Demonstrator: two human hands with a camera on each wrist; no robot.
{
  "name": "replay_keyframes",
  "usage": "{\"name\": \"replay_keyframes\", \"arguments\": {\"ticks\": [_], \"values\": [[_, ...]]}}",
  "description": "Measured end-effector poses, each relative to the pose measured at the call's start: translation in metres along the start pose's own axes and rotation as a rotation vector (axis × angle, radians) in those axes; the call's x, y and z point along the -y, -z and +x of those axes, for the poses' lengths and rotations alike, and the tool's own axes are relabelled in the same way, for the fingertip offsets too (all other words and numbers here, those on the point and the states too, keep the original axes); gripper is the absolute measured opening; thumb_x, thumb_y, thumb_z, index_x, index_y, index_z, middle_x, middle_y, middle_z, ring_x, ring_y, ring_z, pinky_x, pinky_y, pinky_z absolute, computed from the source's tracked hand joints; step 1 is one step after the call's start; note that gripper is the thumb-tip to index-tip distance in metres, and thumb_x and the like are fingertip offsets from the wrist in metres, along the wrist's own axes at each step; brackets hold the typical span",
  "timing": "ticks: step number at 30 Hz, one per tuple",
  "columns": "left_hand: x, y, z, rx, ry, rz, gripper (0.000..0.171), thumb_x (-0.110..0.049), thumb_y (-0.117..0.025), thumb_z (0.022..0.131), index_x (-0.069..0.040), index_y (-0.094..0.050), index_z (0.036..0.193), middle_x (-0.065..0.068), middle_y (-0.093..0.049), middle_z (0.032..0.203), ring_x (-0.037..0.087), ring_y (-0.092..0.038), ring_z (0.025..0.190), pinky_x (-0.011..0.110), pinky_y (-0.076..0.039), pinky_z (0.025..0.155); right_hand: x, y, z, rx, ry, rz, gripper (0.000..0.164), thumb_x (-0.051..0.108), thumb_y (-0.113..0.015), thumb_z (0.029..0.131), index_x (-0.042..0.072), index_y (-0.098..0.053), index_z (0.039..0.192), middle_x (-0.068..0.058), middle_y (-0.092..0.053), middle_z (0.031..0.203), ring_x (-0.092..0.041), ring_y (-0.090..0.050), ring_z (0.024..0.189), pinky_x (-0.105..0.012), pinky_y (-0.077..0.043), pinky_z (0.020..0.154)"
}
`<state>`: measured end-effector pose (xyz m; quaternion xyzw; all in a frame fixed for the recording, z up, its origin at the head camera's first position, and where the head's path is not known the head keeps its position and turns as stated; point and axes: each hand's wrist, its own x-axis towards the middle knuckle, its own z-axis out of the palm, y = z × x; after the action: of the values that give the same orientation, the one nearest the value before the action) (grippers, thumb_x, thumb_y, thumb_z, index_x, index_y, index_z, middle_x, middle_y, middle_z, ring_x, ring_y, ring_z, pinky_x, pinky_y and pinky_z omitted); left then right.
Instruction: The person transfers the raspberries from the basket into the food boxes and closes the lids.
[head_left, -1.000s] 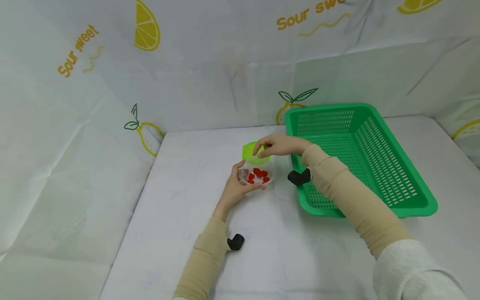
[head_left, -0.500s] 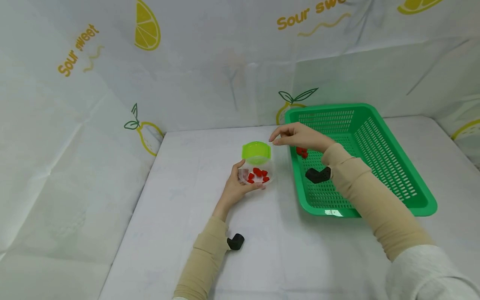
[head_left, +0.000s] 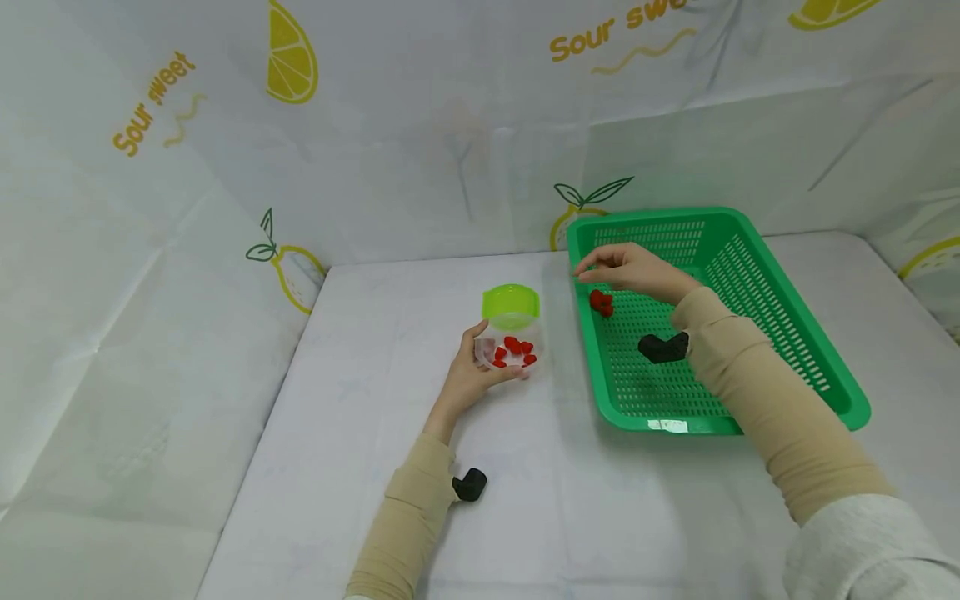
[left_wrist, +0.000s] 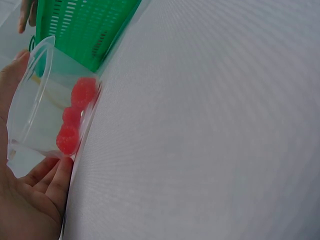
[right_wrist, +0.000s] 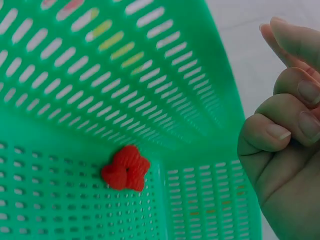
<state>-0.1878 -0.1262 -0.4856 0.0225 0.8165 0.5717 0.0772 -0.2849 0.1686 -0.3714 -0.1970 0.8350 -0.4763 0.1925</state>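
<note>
My left hand (head_left: 467, 379) curls round a small clear plastic tub (head_left: 486, 352) standing on the white surface, as the left wrist view also shows. Several red raspberries (left_wrist: 69, 137) lie on the tub's bottom. Its bright green lid (head_left: 510, 300) lies at the tub's far side. Over the left part of a green basket hovers my right hand (head_left: 630, 271), its fingers loosely bent. Nothing shows between those fingers in the right wrist view. On the basket floor near the left wall sits a cluster of red raspberries (right_wrist: 126, 170), apart from the right hand.
The slotted green basket (head_left: 772, 283) stands right of the tub, its raised rim between tub and raspberry cluster. A white lemon-print sheet (head_left: 420, 167) hangs behind the white tabletop (head_left: 375, 350).
My right hand has moved right, from above the tub and lid to over the basket, uncovering the raspberries there. The left hand and tub stay in place.
</note>
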Motion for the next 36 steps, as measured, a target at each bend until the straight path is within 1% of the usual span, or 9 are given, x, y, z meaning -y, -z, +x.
{"name": "replay_keyframes", "arguments": {"ticks": [6,11,13,14,17,18,20,27,36], "values": [[0.0,0.0,0.0,0.003,0.011,-0.002,0.094,-0.046,-0.082,0.065,-0.043,-0.025,0.14,-0.004,-0.044,0.131,0.017,-0.045,0.095,0.028,-0.044,0.076,-0.019,0.007,0.0,-0.04,-0.056,0.001,0.041,0.039,-0.059,0.09,0.006,-0.059,0.116,0.005,-0.039,0.062,-0.013,-0.031,0.059,-0.032,-0.037,0.063],[0.001,-0.001,-0.001,0.004,0.015,-0.012,0.092,-0.044,-0.081,0.067,-0.043,-0.025,0.14,-0.003,-0.042,0.134,0.016,-0.046,0.087,0.027,-0.044,0.073,-0.032,0.009,0.002,-0.021,-0.109,-0.039,0.04,0.036,-0.057,0.092,0.006,-0.058,0.118,0.008,-0.038,0.058,-0.011,-0.028,0.054,-0.037,-0.036,0.064],[0.001,-0.001,-0.001,0.005,0.014,-0.017,0.092,-0.044,-0.081,0.067,-0.043,-0.025,0.14,-0.002,-0.041,0.134,0.016,-0.045,0.081,0.027,-0.043,0.071,-0.036,0.008,0.003,-0.009,-0.126,-0.064,0.039,0.035,-0.057,0.092,0.006,-0.059,0.118,0.008,-0.046,0.064,-0.014,-0.024,0.053,-0.04,-0.035,0.064],[0.001,-0.001,-0.001,0.008,0.012,-0.02,0.092,-0.043,-0.081,0.067,-0.042,-0.025,0.14,-0.002,-0.041,0.134,0.016,-0.045,0.08,0.027,-0.043,0.071,-0.038,0.008,0.003,-0.004,-0.131,-0.088,0.037,0.034,-0.057,0.092,0.006,-0.06,0.117,0.006,-0.052,0.071,-0.014,-0.03,0.056,-0.039,-0.036,0.066],[0.0,-0.001,-0.002,0.012,0.014,-0.029,0.092,-0.042,-0.081,0.068,-0.041,-0.025,0.141,-0.001,-0.042,0.133,0.016,-0.046,0.08,0.027,-0.044,0.071,-0.043,0.007,0.003,0.008,-0.136,-0.159,0.035,0.032,-0.057,0.093,0.006,-0.061,0.116,-0.006,-0.062,0.109,-0.022,-0.052,0.08,-0.044,-0.043,0.078],[0.0,-0.001,-0.002,0.013,0.015,-0.033,0.092,-0.042,-0.081,0.068,-0.041,-0.025,0.14,-0.001,-0.042,0.133,0.017,-0.047,0.081,0.027,-0.044,0.072,-0.044,0.007,0.003,0.012,-0.136,-0.184,0.035,0.032,-0.056,0.093,0.006,-0.061,0.116,-0.01,-0.057,0.123,-0.027,-0.054,0.094,-0.047,-0.043,0.085],[0.0,-0.001,-0.003,0.013,0.016,-0.034,0.092,-0.042,-0.081,0.068,-0.042,-0.025,0.141,-0.001,-0.042,0.134,0.017,-0.049,0.088,0.028,-0.045,0.076,-0.046,0.007,0.003,0.017,-0.137,-0.229,0.034,0.03,-0.055,0.094,0.005,-0.061,0.116,-0.017,-0.051,0.132,-0.036,-0.045,0.122,-0.054,-0.039,0.096],[0.001,0.0,-0.003,0.01,0.021,-0.037,0.092,-0.046,-0.081,0.066,-0.044,-0.025,0.139,-0.003,-0.04,0.138,0.019,-0.05,0.095,0.029,-0.047,0.079,-0.055,0.008,0.002,0.028,-0.159,-0.294,0.033,0.027,-0.053,0.095,0.003,-0.061,0.116,-0.023,-0.047,0.135,-0.044,-0.038,0.127,-0.059,-0.035,0.099],[-0.002,0.001,-0.002,0.008,0.019,-0.023,0.091,-0.044,-0.08,0.068,-0.043,-0.025,0.14,-0.004,-0.037,0.14,0.019,-0.049,0.097,0.029,-0.047,0.079,-0.061,0.008,0.001,0.064,-0.158,-0.386,0.035,0.03,-0.055,0.094,0.001,-0.061,0.113,-0.027,-0.051,0.128,-0.044,-0.046,0.118,-0.057,-0.04,0.093]]}}
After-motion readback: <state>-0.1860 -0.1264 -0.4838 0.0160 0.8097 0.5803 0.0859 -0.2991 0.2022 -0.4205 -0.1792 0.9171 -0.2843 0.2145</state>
